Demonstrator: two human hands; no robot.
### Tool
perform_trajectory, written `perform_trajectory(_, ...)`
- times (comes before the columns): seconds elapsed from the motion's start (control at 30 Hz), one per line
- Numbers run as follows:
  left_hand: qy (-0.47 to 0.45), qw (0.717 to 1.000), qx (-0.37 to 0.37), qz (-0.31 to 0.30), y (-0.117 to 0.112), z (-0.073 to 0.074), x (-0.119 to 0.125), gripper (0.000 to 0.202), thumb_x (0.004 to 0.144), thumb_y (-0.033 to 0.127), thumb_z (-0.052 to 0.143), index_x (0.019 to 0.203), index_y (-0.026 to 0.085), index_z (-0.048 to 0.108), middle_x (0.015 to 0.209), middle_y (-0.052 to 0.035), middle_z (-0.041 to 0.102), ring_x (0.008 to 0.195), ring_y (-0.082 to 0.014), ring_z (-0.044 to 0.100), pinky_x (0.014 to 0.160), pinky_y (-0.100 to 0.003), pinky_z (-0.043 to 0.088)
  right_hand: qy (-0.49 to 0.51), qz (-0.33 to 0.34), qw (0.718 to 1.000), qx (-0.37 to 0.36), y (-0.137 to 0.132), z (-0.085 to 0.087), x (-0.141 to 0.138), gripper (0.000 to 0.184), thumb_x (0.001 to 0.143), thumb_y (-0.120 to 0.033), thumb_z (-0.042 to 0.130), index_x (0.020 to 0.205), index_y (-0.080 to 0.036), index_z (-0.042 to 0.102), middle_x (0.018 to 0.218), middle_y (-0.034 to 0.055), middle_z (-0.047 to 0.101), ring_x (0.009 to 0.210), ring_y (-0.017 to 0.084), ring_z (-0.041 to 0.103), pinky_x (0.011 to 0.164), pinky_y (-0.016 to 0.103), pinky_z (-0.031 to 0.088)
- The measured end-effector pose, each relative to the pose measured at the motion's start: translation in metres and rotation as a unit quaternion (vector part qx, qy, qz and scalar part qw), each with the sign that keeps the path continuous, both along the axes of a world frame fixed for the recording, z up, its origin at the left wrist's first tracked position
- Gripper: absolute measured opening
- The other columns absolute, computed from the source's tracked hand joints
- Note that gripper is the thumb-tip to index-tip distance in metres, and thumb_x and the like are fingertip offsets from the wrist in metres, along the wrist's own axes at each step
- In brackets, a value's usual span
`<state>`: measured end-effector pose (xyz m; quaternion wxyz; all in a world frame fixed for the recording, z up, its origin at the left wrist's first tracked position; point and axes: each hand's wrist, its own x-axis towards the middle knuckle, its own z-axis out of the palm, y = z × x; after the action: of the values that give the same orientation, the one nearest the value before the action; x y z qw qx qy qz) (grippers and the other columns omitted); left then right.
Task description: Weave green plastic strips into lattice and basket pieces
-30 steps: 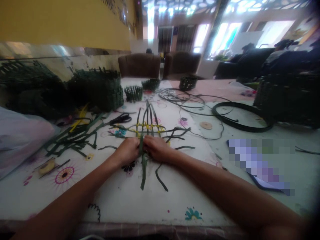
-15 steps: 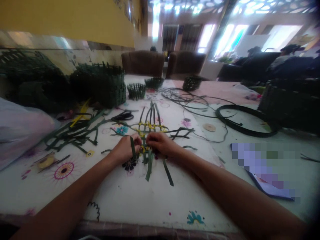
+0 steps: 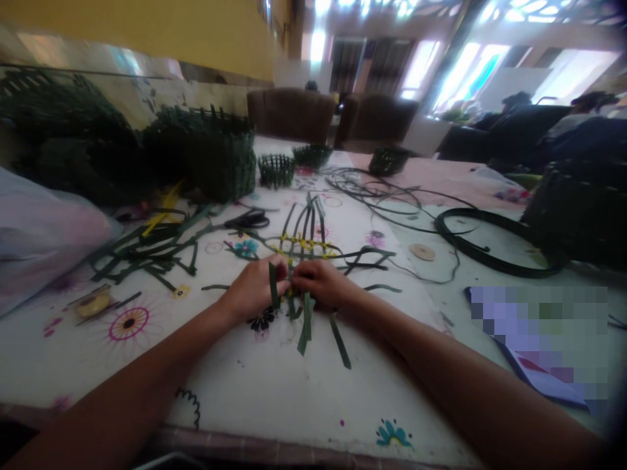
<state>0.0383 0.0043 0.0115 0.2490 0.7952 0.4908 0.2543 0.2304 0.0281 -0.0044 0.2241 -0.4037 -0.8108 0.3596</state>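
Note:
A loosely woven piece of dark green strips with yellow crossings [image 3: 304,244] lies flat on the table, its free ends fanning out on all sides. My left hand [image 3: 255,287] is at its near left part, fingers pinched, with a short green strip [image 3: 273,286] standing up against them. Close beside it, my right hand [image 3: 321,282] has its fingers bent down onto the near part of the weave. The two hands hide the crossings between and beneath them. Loose strip ends [image 3: 306,326] stick out toward me below the hands.
Cut green strips [image 3: 161,245] are heaped on the left, near black-handled scissors [image 3: 249,220] and a plastic bag [image 3: 44,235]. Woven baskets [image 3: 210,153] stand behind. To the right lie a strip coil [image 3: 450,251], a round disc [image 3: 422,252] and a purple-edged, blurred-out item [image 3: 563,393].
The view has shifted, so the table and weave appear a little further right. My left fingers have shifted slightly on the weave, and the strip by them stands more upright.

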Motion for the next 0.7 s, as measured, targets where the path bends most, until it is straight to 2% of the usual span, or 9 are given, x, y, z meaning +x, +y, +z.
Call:
perform_trajectory(0.1,0.010,0.999,0.029,-0.028,-0.003,0.003,0.004,0.008,0.077,0.016,0.061,0.084,0.018,0.064,0.081,0.0003,0.065,0.074,-0.0135,0.058,0.067,-0.024,0.041,0.010,-0.007,1.000,-0.015,0.001,0.003,0.003,0.015,0.085,-0.018,0.057,0.071,-0.014,0.059,0.064,-0.0033,0.050,0.058,0.008,0.044,0.056,0.022,0.032)
perform_trajectory(0.23,0.065,0.997,0.014,-0.032,-0.002,0.006,0.007,0.011,0.080,0.018,0.061,0.087,0.016,0.069,0.080,-0.0023,0.065,0.075,-0.0152,0.058,0.067,-0.025,0.040,0.008,0.008,0.999,-0.050,0.001,0.010,0.009,0.021,0.087,-0.029,0.058,0.072,-0.014,0.060,0.063,-0.0034,0.050,0.057,0.009,0.045,0.054,0.022,0.032)
perform_trajectory(0.37,0.093,0.995,0.012,-0.040,0.000,0.002,0.007,0.011,0.083,0.017,0.057,0.078,0.014,0.067,0.076,-0.0029,0.063,0.073,-0.0153,0.056,0.065,-0.026,0.038,-0.038,0.027,0.998,-0.035,-0.002,0.018,0.008,0.009,0.081,-0.019,0.065,0.074,-0.014,0.062,0.068,-0.0024,0.055,0.062,0.009,0.048,0.059,0.022,0.035)
perform_trajectory(0.53,0.042,0.998,0.025,-0.038,0.001,-0.010,0.008,0.005,0.081,0.015,0.056,0.080,0.016,0.060,0.074,-0.0002,0.062,0.069,-0.0138,0.055,0.064,-0.024,0.037,-0.051,0.014,0.998,0.035,-0.007,0.011,0.001,0.015,0.082,-0.012,0.059,0.068,-0.014,0.056,0.069,-0.0019,0.051,0.064,0.010,0.046,0.060,0.023,0.034)
perform_trajectory(0.7,-0.002,0.999,-0.004,-0.036,0.002,-0.011,0.006,0.011,0.078,0.012,0.053,0.084,0.016,0.061,0.077,-0.0001,0.065,0.072,-0.0145,0.059,0.065,-0.024,0.040,-0.003,0.054,0.989,0.136,-0.014,0.000,-0.002,0.012,0.084,-0.009,0.053,0.075,-0.014,0.059,0.081,0.0025,0.054,0.073,0.012,0.049,0.068,0.023,0.037)
